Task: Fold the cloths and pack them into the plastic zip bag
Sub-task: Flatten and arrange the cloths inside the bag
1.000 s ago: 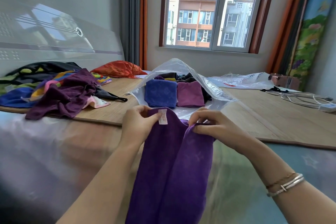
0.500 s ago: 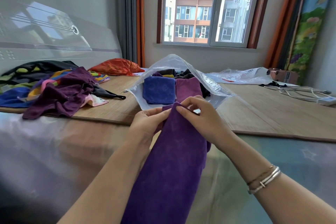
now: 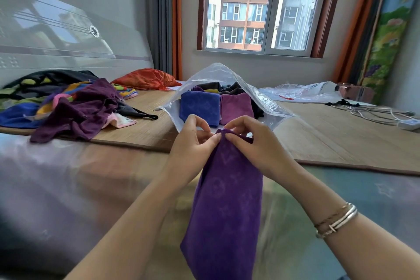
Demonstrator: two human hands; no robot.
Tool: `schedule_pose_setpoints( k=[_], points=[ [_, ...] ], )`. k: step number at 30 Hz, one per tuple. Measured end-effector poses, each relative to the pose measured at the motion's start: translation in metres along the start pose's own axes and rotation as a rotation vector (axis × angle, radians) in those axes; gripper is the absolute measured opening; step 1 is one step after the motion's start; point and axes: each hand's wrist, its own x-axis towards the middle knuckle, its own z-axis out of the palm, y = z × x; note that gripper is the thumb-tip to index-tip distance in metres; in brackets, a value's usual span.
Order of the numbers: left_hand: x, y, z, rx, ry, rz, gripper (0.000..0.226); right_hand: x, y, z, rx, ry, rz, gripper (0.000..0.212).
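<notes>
A purple cloth (image 3: 227, 202) hangs folded lengthwise in front of me. My left hand (image 3: 193, 143) and my right hand (image 3: 254, 143) pinch its top edge side by side, fingertips almost touching. Just behind them a clear plastic zip bag (image 3: 227, 75) lies on the bed with its mouth open toward me. Inside it sit a folded blue cloth (image 3: 200, 107), a folded pink-purple cloth (image 3: 236, 107) and darker cloths behind. A heap of unfolded cloths (image 3: 75, 107) in dark purple, blue, black and mixed colours lies at the left.
A bamboo mat (image 3: 329, 134) covers the bed. An orange bundle (image 3: 145, 79) lies behind the heap. Another clear plastic bag (image 3: 302, 93) and white cables with a power strip (image 3: 386, 116) sit at the right. The headboard stands at the left, a window ahead.
My hands came together at the cloth's top edge, bringing its two corners into one fold. The white label seen earlier is now hidden. The cloth hangs narrower.
</notes>
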Motion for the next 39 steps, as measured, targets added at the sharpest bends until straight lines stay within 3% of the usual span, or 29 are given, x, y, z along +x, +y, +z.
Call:
schedule_pose_setpoints(
  k=[5, 11, 15, 17, 21, 25, 31, 33, 37, 39],
  points=[
    [-0.003, -0.011, 0.009, 0.005, -0.143, -0.057, 0.02, -0.001, 0.001, -0.007, -0.014, 0.017, -0.007, 0.008],
    [-0.007, -0.034, 0.012, 0.094, -0.307, -0.032, 0.021, -0.001, 0.01, -0.018, 0.074, 0.151, 0.036, 0.007],
    [-0.014, -0.051, 0.008, 0.374, -0.409, -0.088, 0.022, -0.002, 0.016, -0.029, 0.096, 0.28, 0.074, 0.005],
    [-0.013, -0.056, 0.002, 0.561, -0.38, -0.084, 0.031, -0.004, 0.019, -0.034, 0.075, 0.328, 0.096, 0.007],
    [-0.006, -0.049, -0.025, 0.745, -0.214, -0.096, 0.02, -0.012, 0.023, -0.047, 0.023, 0.417, 0.103, 0.017],
    [-0.004, -0.04, -0.046, 0.848, -0.041, -0.093, 0.03, -0.018, 0.018, -0.055, 0.013, 0.488, 0.094, 0.009],
    [-0.007, 0.01, -0.043, 0.868, 0.401, 0.486, 0.008, -0.021, 0.001, -0.072, 0.068, 0.678, 0.019, 0.007],
    [-0.002, 0.005, -0.039, 0.963, 0.384, 0.457, 0.01, -0.021, 0.003, -0.072, 0.055, 0.669, 0.029, 0.007],
    [0.007, -0.041, -0.037, 1.156, 0.154, 0.138, 0.011, -0.022, 0.017, -0.062, -0.047, 0.568, 0.087, 0.006],
    [0.009, -0.057, -0.04, 1.172, 0.108, 0.063, 0.012, -0.022, 0.023, -0.06, -0.113, 0.538, 0.113, 0.007]
  ],
)
